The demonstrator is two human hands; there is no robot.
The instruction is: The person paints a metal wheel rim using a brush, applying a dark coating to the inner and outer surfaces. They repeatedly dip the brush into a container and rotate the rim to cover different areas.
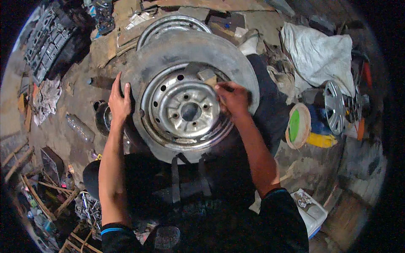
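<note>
In front of me a grey tyre (168, 50) sits on a silver steel wheel rim (185, 97) with round holes and a dark centre bore. My left hand (120, 101) lies along the tyre's left side, fingers straight and thumb apart. Over the right part of the rim, my right hand (234, 99) is closed, its fingertips on a small flat tan-and-grey piece (208, 76). That piece lies against the rim's upper right inner edge; its exact kind is unclear. Behind the tyre, part of a second steel rim (173, 22) shows.
A dark engine part (50, 42) stands far left. Left of the tyre are a clear plastic bottle (80, 127) and a dark bottle (101, 82). To the right are a white sack (318, 55), a hubcap (334, 107), a green-bottomed tub (295, 126) and a white container (314, 217).
</note>
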